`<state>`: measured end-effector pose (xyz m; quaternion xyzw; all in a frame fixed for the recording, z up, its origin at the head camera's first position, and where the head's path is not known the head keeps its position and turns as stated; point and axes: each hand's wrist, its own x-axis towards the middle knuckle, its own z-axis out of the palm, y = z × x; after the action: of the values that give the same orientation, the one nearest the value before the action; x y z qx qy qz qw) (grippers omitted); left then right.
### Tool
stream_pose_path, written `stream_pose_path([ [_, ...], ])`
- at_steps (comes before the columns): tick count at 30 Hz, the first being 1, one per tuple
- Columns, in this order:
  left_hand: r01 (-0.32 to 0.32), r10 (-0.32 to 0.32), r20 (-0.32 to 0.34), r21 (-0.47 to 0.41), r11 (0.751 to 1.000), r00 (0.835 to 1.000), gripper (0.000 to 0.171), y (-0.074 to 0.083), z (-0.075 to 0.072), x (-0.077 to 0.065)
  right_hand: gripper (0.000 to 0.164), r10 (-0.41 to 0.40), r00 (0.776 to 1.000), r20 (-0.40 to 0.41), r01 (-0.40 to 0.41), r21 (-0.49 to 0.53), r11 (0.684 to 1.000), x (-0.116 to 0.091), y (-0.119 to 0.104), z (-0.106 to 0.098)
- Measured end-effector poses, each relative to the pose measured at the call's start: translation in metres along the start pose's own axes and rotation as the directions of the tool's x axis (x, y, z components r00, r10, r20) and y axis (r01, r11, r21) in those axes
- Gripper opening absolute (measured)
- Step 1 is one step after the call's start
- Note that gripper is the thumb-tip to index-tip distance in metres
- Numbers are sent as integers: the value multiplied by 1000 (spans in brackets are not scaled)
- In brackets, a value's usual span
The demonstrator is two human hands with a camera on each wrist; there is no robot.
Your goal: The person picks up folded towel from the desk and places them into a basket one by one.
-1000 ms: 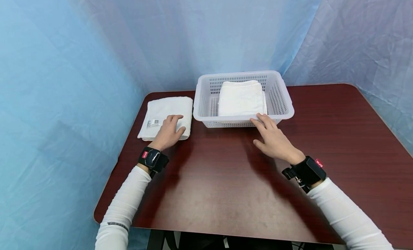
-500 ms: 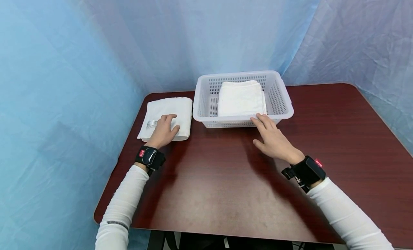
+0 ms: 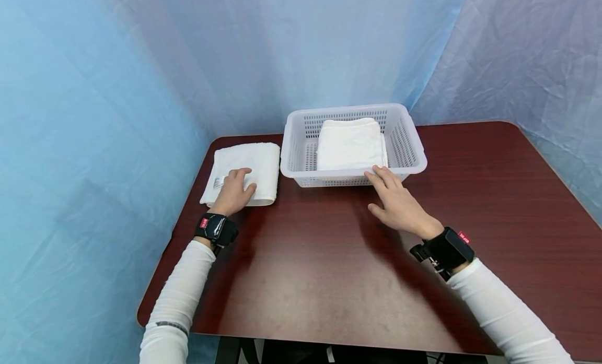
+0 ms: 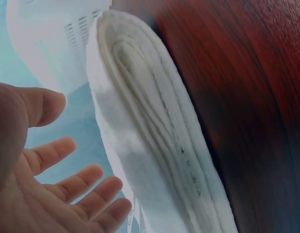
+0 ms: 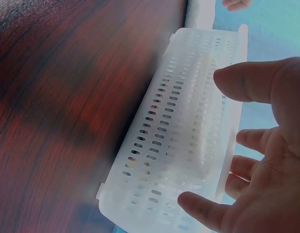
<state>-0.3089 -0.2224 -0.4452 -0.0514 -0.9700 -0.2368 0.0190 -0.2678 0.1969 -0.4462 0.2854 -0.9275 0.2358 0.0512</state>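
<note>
At the back left of the table lies a thick folded white towel [image 3: 263, 163] with a printed tag [image 3: 218, 182]. My left hand [image 3: 231, 190] is spread just above the towel's near part, and the left wrist view shows its loosely bent fingers [image 4: 79, 182] apart from the folded layers. Beside the towel stands a white perforated plastic basket [image 3: 354, 173] holding another folded white cloth [image 3: 350, 144]. My right hand [image 3: 397, 204] is at the basket's front right rim, fingers spread. Whether the fingertips touch the rim I cannot tell. Neither hand grips anything.
The dark red-brown wooden table [image 3: 310, 270] has rounded corners and extends well to the right of the basket. Light blue cloth [image 3: 329, 50] hangs behind and to the left. Both wrists wear black camera straps [image 3: 447, 251].
My left hand has drifted a little left and toward me over the towel, covering more of its tag. The right hand, basket and cloth have stayed practically in place.
</note>
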Motion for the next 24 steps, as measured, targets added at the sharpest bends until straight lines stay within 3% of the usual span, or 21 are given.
stream_pose_path([
  [24, 95, -96, -26, -24, 995, 995, 51, -16, -1, 10, 71, -19, 999, -29, 18, -13, 1000, 1, 1, 2],
])
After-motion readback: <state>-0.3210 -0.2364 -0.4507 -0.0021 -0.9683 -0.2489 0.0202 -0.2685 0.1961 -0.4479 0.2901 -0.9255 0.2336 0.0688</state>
